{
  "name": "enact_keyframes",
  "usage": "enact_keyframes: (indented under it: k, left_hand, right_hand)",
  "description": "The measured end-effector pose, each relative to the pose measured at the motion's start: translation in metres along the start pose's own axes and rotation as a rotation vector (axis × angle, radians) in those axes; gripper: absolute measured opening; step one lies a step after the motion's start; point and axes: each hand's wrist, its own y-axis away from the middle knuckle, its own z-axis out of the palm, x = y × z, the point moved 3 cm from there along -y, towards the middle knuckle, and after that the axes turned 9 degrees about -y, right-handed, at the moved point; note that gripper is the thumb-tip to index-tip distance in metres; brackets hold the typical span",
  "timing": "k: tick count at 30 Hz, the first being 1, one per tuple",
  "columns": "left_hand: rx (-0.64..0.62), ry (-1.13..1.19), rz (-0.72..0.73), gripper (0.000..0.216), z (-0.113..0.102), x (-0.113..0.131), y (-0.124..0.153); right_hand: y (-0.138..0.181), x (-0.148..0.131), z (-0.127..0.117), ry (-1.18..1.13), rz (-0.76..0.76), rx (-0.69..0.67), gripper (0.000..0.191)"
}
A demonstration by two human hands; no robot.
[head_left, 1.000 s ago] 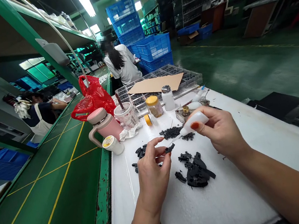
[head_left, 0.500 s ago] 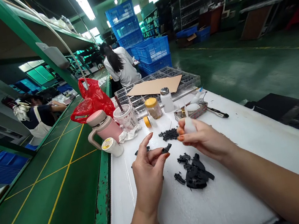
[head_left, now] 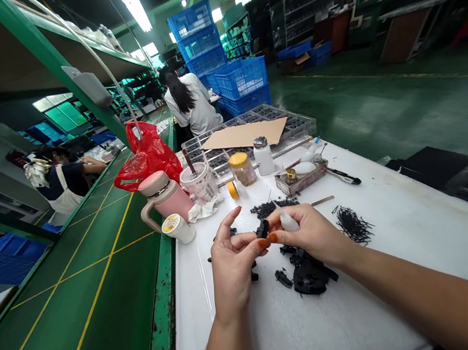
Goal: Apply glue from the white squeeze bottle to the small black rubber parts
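Between thumb and fingers, my left hand (head_left: 231,263) pinches a small black plastic part (head_left: 262,229) above the white tabletop (head_left: 300,344). My right hand (head_left: 311,230) is closed around a small white squeeze bottle (head_left: 288,221) with a thin pointed nozzle, tilted up to the left. The fingertips of both hands meet at the black part. Below them lies a heap of larger black plastic pieces (head_left: 310,275), partly covered by my right hand. Behind the hands is a pile of tiny black parts (head_left: 262,210). Thin black pins (head_left: 354,225) lie to the right.
A pink mug (head_left: 167,195), a white tub (head_left: 179,229), a yellow-lidded jar (head_left: 242,169) and a white pump bottle (head_left: 263,156) stand at the back. A tool tray (head_left: 302,178) and a black-handled knife (head_left: 343,175) lie right. Two people work beyond, along the green bench (head_left: 101,295).
My right hand has come left and down with the squeeze bottle, to my left hand. The black part has turned more upright in my left fingers. The thin pins now show.
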Motion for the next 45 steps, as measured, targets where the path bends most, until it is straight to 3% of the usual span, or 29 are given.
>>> enact_keyframes:
  k: [13, 15, 19, 23, 28, 31, 34, 36, 39, 42, 45]
  left_hand:
    - [-0.004, -0.109, 0.055, 0.071, -0.001, 0.003, 0.000]
    - [-0.023, -0.077, 0.020, 0.065, -0.002, 0.000, -0.002]
    - [-0.120, 0.056, -0.146, 0.030, -0.001, -0.009, -0.002]
    - [-0.257, 0.172, -0.230, 0.041, 0.006, -0.011, 0.004]
    - [-0.216, 0.180, -0.244, 0.035, 0.012, -0.006, 0.009]
    - [-0.185, 0.145, -0.231, 0.031, 0.012, -0.004, 0.008]
    - [-0.151, 0.082, -0.178, 0.028, 0.010, -0.003, 0.007]
    - [-0.135, 0.040, -0.142, 0.027, 0.008, -0.003, 0.006]
    - [-0.134, -0.003, -0.112, 0.027, 0.007, -0.004, 0.005]
    - [-0.153, -0.035, -0.093, 0.028, 0.007, -0.004, 0.006]
    - [-0.187, -0.056, -0.083, 0.028, 0.008, -0.006, 0.007]
  right_hand:
    - [0.006, -0.004, 0.002, 0.308, -0.141, 0.158, 0.014]
    - [0.009, -0.006, 0.002, 0.388, -0.214, 0.197, 0.009]
    - [0.013, -0.010, -0.002, 0.561, -0.460, 0.252, 0.008]
    - [0.015, -0.013, -0.005, 0.758, -0.687, 0.233, 0.017]
    - [0.018, -0.013, 0.001, 0.959, -0.792, 0.141, 0.020]
    - [0.019, -0.012, 0.004, 0.982, -0.788, 0.114, 0.021]
    - [0.017, -0.012, 0.001, 0.832, -0.752, 0.142, 0.021]
    - [0.013, -0.011, -0.005, 0.686, -0.636, 0.210, 0.019]
    - [0.005, -0.007, -0.012, 0.490, -0.345, 0.257, 0.019]
    - [0.000, -0.003, -0.012, 0.331, -0.155, 0.165, 0.025]
    - [0.000, -0.001, -0.009, 0.293, -0.110, 0.098, 0.027]
